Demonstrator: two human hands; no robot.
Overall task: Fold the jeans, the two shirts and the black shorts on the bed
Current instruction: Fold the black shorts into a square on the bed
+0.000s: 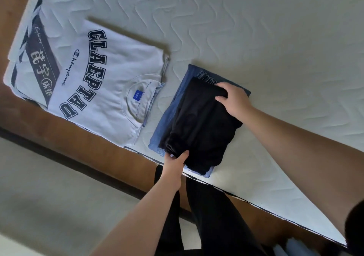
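The black shorts (199,125) lie folded on top of the folded blue jeans (167,117) near the mattress's front edge. My left hand (174,164) pinches the shorts' near corner, thumb on top. At the far corner, my right hand (233,98) grips the shorts, fingers curled over the edge. A folded white shirt with dark block letters (110,82) lies to the left of the jeans. Under it at the far left lies another light shirt with a dark printed band (42,58).
The quilted white mattress (256,29) stretches to the right and behind the clothes. A brown wooden bed frame (78,137) runs along the mattress's near edge, with pale floor (39,186) beyond it. My dark trousers (212,216) stand against the bed edge.
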